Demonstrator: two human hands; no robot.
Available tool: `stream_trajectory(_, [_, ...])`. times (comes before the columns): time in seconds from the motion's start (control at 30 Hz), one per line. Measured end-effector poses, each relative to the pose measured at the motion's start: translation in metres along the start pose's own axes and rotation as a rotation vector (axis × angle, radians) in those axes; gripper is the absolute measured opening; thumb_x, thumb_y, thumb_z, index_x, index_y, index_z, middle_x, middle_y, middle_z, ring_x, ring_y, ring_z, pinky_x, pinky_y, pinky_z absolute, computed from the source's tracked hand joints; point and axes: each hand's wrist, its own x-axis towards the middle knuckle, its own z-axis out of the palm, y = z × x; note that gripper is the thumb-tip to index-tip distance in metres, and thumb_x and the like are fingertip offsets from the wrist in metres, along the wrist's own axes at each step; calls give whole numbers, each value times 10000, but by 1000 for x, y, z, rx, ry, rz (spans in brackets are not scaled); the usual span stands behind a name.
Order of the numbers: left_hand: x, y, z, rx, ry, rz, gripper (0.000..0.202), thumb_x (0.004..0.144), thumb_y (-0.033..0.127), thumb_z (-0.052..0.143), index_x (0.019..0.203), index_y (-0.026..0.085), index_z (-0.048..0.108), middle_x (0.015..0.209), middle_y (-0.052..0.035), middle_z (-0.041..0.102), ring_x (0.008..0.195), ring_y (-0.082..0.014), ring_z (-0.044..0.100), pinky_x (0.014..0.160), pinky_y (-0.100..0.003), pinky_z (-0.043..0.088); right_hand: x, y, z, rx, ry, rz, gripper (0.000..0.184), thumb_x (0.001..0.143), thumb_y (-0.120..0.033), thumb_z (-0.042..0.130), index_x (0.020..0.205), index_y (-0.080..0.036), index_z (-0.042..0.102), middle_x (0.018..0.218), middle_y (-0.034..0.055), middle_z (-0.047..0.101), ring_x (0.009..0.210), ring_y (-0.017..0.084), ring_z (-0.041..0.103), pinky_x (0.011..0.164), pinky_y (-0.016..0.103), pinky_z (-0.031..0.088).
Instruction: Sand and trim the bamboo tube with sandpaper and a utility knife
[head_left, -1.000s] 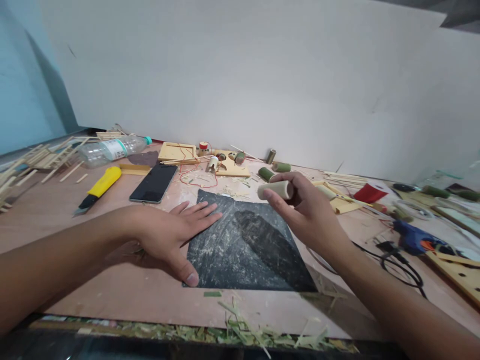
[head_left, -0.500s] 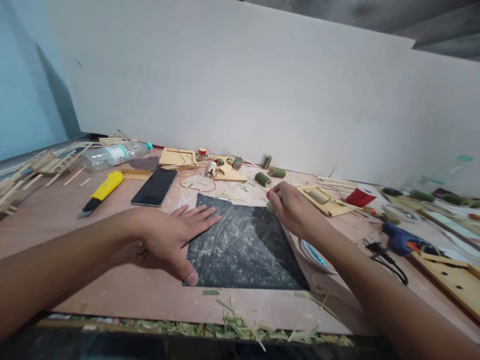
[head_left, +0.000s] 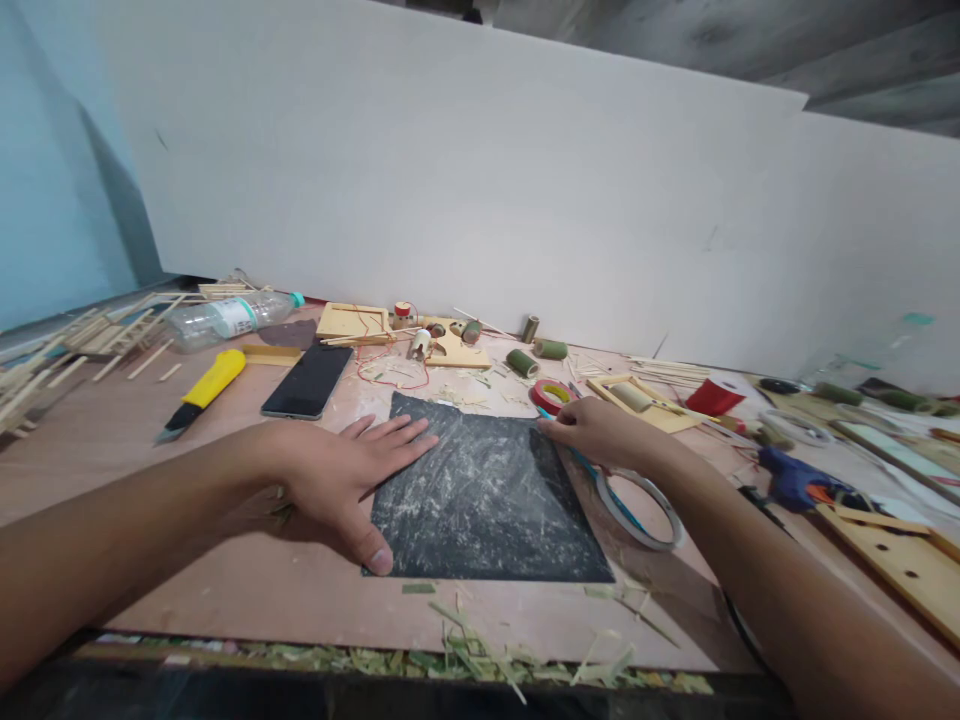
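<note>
A black sheet (head_left: 487,500), like sandpaper with pale dust on its face, lies flat on the table. My left hand (head_left: 356,485) rests on its left side, fingers spread and thumb at the lower left corner. Closed at the sheet's upper right corner, my right hand (head_left: 592,430) pinches a slim blue stick (head_left: 582,463), pen-like, whose exact kind is unclear. Part of the stick is hidden by the fingers. Just behind those fingers lies a red tape roll (head_left: 553,396). A white tape ring (head_left: 667,535) sits beneath my right forearm.
A black phone (head_left: 307,382), yellow utility knife (head_left: 214,385) and plastic bottle (head_left: 236,315) lie left. Behind the sheet are wooden frames and green bamboo pieces (head_left: 523,363). A blue glue gun (head_left: 791,478) is at right. Plant shavings (head_left: 480,640) litter the front edge.
My right hand has shifted slightly down and right. It held something with red on it; now the red tape roll lies on the table behind the fingers. My left hand stays put.
</note>
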Motion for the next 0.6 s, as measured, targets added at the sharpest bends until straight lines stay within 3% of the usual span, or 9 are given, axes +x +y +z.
stream_trajectory(0.13, [0, 0, 0, 1, -7, 6, 1313, 733, 718, 751, 1655, 186, -18, 1692, -128, -137, 1552, -375, -135, 1234, -626, -5, -1, -1, -5, 94, -45, 5, 418, 891, -523, 603, 612, -213, 577, 554, 15, 558, 569, 187, 528, 539, 298, 323])
stream_trajectory(0.23, [0, 0, 0, -16, 14, 0, 1320, 708, 708, 775, 1660, 188, 23, 1701, -135, -95, 1557, -384, -107, 1234, -629, -17, -9, -5, -13, 220, -95, 0, 420, 931, -588, 529, 734, -219, 569, 568, -10, 553, 545, 171, 550, 514, 279, 384])
stream_trajectory(0.37, [-1, 0, 1, -24, 40, -8, 1327, 686, 718, 786, 1663, 209, 46, 1705, -140, -71, 1557, -406, -90, 1226, -661, 1, -26, -11, -25, 420, -292, -56, 460, 878, -677, 600, 859, -217, 589, 653, -18, 590, 561, 153, 587, 492, 252, 453])
stream_trajectory(0.47, [-2, 1, 0, -19, 43, -4, 1318, 687, 726, 783, 1664, 212, 64, 1704, -144, -72, 1555, -417, -100, 1221, -674, -1, -35, -12, -30, 449, -436, -37, 480, 803, -663, 720, 805, -209, 562, 600, -15, 582, 522, 152, 578, 446, 243, 427])
stream_trajectory(0.6, [-4, 2, -4, -16, 62, -13, 1301, 700, 759, 764, 1668, 255, 55, 1715, -133, -82, 1558, -425, -103, 1226, -670, 8, -38, -9, -33, 542, -431, 20, 453, 789, -627, 751, 779, -203, 589, 601, -13, 591, 507, 147, 583, 422, 238, 437])
